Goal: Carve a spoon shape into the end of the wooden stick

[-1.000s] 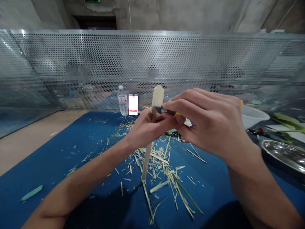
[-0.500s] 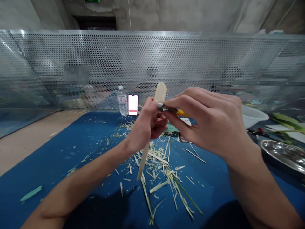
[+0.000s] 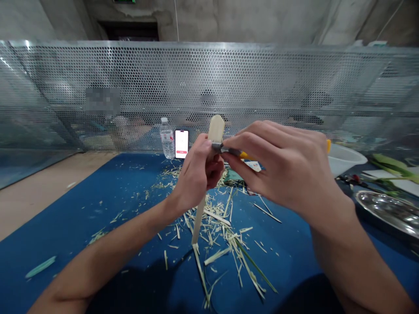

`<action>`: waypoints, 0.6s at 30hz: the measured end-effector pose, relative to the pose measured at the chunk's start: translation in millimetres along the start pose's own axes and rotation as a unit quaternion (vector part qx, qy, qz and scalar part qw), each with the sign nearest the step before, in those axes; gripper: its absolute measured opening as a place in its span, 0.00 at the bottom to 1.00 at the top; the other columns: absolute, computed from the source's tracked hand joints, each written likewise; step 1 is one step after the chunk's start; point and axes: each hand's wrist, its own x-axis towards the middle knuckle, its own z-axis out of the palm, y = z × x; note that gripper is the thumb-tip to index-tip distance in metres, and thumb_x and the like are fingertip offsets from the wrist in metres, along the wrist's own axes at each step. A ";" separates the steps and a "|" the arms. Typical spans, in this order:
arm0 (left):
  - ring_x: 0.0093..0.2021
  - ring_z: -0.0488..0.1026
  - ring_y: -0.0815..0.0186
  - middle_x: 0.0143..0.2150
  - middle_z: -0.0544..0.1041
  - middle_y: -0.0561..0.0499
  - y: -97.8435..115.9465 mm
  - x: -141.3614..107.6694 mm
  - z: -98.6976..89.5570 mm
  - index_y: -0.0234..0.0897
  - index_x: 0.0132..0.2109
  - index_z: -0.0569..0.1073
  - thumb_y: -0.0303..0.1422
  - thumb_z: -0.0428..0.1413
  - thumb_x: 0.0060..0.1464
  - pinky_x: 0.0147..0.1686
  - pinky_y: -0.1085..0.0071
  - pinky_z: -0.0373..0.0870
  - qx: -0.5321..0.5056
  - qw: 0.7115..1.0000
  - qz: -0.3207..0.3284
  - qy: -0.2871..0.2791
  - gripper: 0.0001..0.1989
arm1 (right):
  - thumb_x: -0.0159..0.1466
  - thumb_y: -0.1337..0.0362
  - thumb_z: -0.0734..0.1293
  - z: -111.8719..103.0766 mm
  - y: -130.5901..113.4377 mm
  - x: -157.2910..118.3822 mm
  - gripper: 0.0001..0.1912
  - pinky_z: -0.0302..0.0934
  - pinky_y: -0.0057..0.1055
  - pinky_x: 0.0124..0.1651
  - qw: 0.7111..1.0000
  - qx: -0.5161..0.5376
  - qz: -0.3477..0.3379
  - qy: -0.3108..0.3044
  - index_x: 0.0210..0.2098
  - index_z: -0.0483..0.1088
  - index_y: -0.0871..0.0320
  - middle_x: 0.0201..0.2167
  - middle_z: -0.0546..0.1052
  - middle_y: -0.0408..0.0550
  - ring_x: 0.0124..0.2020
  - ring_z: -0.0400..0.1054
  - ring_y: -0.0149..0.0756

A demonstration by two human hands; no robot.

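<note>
My left hand [image 3: 196, 174] is closed around a pale flat wooden strip [image 3: 216, 128]. The strip's rounded top rises above my thumb, and its narrow lower part hangs down below my fist. In my right hand [image 3: 278, 161] is a knife with a yellow handle [image 3: 244, 155], pinched between thumb and fingers near its grey metal part [image 3: 217, 145]. That metal part lies across the strip just above my left thumb. My right palm hides most of the handle. Pale shavings [image 3: 212, 218] are scattered beneath both hands.
A water bottle [image 3: 167, 139] and a lit phone [image 3: 181, 144] stand before a perforated metal screen [image 3: 196, 74]. At right are a white bowl [image 3: 347, 159], a shiny metal tray [image 3: 389, 213] and green leaves [image 3: 389, 165]. A teal piece [image 3: 41, 267] lies on the blue mat [image 3: 98, 192] at left.
The strip has turned to a more upright position, its top shifting slightly left. The metal part now lies flatter across it. Both hands have moved slightly left.
</note>
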 end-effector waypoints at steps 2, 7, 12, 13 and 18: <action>0.15 0.47 0.77 0.20 0.53 0.63 -3.8 0.5 -1.3 0.42 0.35 0.56 0.44 0.51 0.63 0.13 0.78 0.46 0.005 1.000 -0.002 -0.022 0.15 | 0.68 0.63 0.64 0.3 0.2 0.3 0.06 0.57 0.32 0.30 1.000 0.002 0.000 0.003 0.37 0.74 0.52 0.33 0.81 0.44 0.32 0.73 0.34; 0.15 0.49 0.79 0.20 0.57 0.63 -13.8 0.2 -6.8 0.40 0.36 0.61 0.39 0.57 0.61 0.14 0.77 0.49 0.022 0.996 0.051 -0.065 0.12 | 0.67 0.64 0.64 -1.4 0.4 -0.1 0.06 0.58 0.33 0.31 1.000 0.009 -0.007 -0.006 0.35 0.74 0.51 0.35 0.81 0.44 0.33 0.73 0.34; 0.16 0.50 0.79 0.20 0.57 0.65 -8.7 -0.5 -7.6 0.41 0.38 0.62 0.32 0.66 0.52 0.15 0.77 0.49 0.032 0.998 0.025 -0.057 0.17 | 0.67 0.66 0.64 -1.9 1.4 -1.0 0.07 0.57 0.32 0.30 1.000 0.000 -0.009 -0.002 0.35 0.74 0.51 0.35 0.81 0.43 0.32 0.72 0.33; 0.16 0.51 0.79 0.20 0.57 0.65 -6.7 -0.2 -7.0 0.41 0.38 0.62 0.30 0.67 0.49 0.15 0.77 0.49 0.028 0.998 0.020 -0.055 0.19 | 0.66 0.67 0.64 -1.5 1.6 -1.1 0.07 0.57 0.32 0.30 1.000 -0.004 -0.010 -0.001 0.35 0.74 0.52 0.35 0.81 0.43 0.32 0.72 0.33; 0.16 0.51 0.80 0.19 0.56 0.66 -1.6 2.6 -5.6 0.40 0.37 0.62 0.27 0.70 0.44 0.15 0.77 0.49 0.020 0.998 -0.009 -0.060 0.22 | 0.66 0.67 0.64 0.4 2.0 -1.5 0.07 0.56 0.32 0.31 1.000 -0.010 -0.014 -0.002 0.35 0.74 0.52 0.35 0.81 0.43 0.33 0.72 0.33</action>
